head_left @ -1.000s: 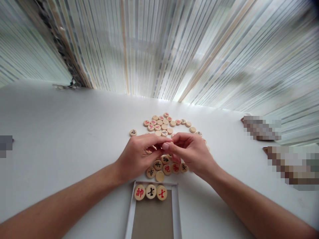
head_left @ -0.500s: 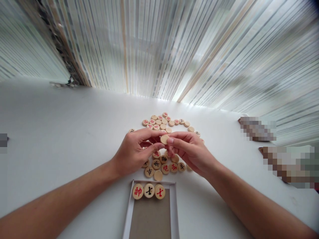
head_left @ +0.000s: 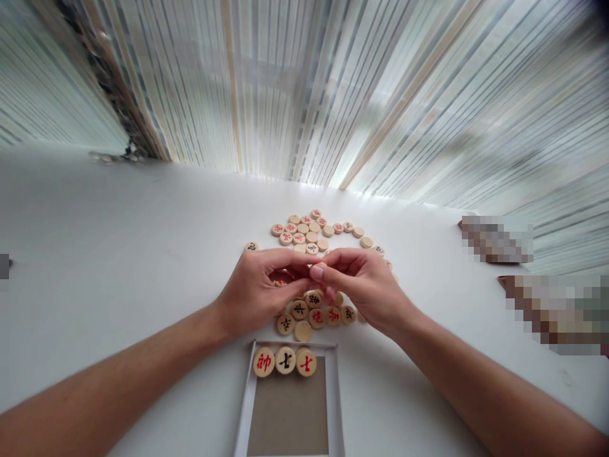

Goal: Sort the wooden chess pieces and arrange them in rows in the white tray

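One mostly hidden xiangqi piece [head_left: 321, 264] sat pinched in the right hand [head_left: 368, 279] above the surface [head_left: 143, 247]; left hand [head_left: 259, 276]: grip indeterminable. Judged step: in-hand handling; next move called for a steady pinch.

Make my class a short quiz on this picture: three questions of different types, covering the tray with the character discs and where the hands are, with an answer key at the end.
1. Multiple choice. How many discs show in the tray?
A) Two
B) Three
C) Six

2. True or false? The middle disc in the tray bears a black character, and the ones on either side of it bear red characters.

3. Fill the gap with "nearer to" or "farther from". The tray lies ____ the person than the left hand and right hand.

Key: 1. B; 2. True; 3. nearer to
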{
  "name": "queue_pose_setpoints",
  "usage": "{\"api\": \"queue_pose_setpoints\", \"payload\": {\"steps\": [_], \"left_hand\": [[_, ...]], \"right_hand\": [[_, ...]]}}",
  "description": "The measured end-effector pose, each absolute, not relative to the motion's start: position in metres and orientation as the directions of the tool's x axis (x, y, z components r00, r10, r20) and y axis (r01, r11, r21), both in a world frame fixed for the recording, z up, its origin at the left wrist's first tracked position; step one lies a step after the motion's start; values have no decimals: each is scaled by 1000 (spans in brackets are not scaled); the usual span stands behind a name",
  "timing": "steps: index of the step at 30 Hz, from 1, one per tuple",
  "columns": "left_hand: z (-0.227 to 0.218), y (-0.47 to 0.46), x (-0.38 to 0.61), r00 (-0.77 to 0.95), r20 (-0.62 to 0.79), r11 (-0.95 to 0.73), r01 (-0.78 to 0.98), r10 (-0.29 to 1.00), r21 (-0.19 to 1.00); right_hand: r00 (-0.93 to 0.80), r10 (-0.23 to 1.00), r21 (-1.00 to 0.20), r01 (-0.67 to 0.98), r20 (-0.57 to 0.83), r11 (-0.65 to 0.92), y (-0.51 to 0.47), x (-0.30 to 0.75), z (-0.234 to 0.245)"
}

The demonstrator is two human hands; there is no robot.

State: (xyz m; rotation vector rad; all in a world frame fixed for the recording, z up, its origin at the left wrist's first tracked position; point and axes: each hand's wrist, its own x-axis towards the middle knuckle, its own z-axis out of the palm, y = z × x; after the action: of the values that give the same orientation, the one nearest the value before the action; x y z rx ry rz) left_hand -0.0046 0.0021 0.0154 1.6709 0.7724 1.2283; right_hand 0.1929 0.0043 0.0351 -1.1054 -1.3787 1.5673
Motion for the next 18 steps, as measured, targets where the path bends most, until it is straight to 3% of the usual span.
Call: {"api": "queue_pose_setpoints", "payload": {"steps": [18], "left_hand": [[14, 3, -7, 338, 337, -290, -183, 879, 940]], "right_hand": [[-350, 934, -997, -12, -67, -76, 2, 195, 41]]}}
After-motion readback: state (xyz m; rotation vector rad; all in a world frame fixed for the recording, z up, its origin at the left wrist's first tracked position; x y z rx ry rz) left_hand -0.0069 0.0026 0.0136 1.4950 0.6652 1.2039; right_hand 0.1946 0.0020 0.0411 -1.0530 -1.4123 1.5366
